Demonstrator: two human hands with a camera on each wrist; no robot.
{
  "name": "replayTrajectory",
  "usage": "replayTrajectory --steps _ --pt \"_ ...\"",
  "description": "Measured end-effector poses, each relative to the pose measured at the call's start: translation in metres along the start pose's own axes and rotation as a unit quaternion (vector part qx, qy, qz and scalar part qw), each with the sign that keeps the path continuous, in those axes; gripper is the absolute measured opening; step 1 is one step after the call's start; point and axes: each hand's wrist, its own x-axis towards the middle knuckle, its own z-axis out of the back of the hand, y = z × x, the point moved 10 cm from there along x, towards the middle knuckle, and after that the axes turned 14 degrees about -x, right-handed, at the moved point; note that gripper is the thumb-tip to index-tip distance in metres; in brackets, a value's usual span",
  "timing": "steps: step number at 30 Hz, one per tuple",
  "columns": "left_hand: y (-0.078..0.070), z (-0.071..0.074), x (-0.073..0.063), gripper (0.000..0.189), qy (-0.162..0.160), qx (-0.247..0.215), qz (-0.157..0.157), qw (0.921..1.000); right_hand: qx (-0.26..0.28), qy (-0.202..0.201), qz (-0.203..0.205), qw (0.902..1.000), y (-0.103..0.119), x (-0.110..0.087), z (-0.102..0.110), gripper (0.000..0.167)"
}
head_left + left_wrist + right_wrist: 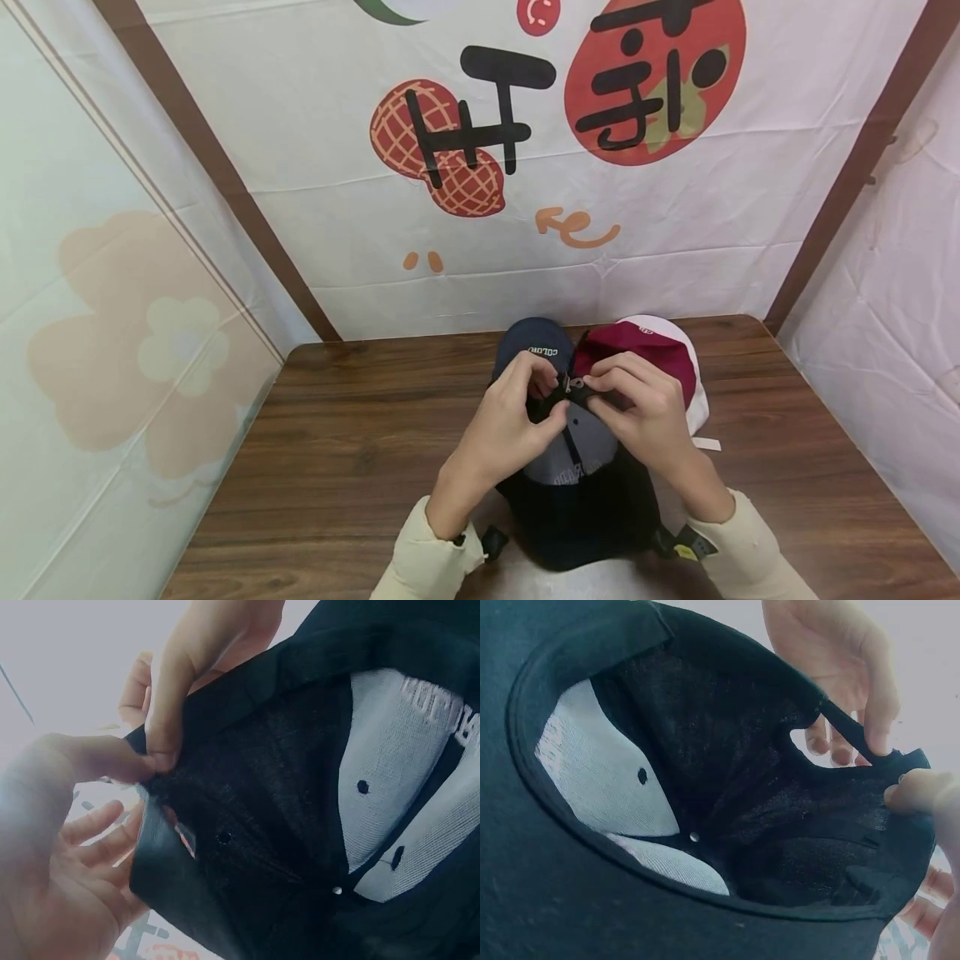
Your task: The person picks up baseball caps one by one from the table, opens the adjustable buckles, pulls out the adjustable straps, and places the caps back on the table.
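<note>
A black cap (577, 517) lies upside down in front of the person, its grey-lined inside and brim toward them. At the cap's far back edge, the left hand (506, 417) pinches the adjustment strap (851, 735) between thumb and fingertips. Close beside it, the right hand (648, 408) pinches the strap's other side, the fingertips of both hands nearly meeting. A small metallic bit (576, 384) shows between them. The wrist views show the cap's dark inside, pale front panels and the rear opening under the strap; the strap's fastening is partly covered by fingers.
Behind the hands, a navy cap (528, 333) with lettering and a maroon and white cap (675, 354) lie on the wooden table (337, 467). A white tag or strip (707, 444) sticks out beside the maroon cap. Printed cloth (300, 125) hangs at the back and sides.
</note>
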Motion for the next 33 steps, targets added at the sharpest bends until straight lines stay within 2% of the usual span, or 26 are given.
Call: replayTrajectory --steps 7,12,17,25,33 --pt "-0.008 0.001 0.001 0.018 -0.034 0.019 -0.046 0.9982 -0.009 0.001 -0.016 0.9998 -0.003 -0.001 0.001 0.026" --pt "-0.011 0.003 0.001 0.018 -0.055 0.022 -0.073 0.9956 -0.025 0.019 -0.028 0.9991 -0.002 -0.001 -0.001 0.031" --pt "-0.014 0.004 0.000 0.018 -0.057 0.024 -0.095 0.9935 -0.048 0.022 -0.016 0.9985 0.004 0.001 0.000 0.030" --pt "-0.017 0.004 -0.002 0.018 -0.061 0.027 -0.106 0.9921 -0.037 0.010 0.002 0.9993 0.010 0.001 0.000 0.024" --pt "-0.019 0.006 -0.004 0.020 -0.070 0.027 -0.114 0.9906 -0.034 0.006 0.004 0.9994 0.013 0.001 -0.001 0.030"
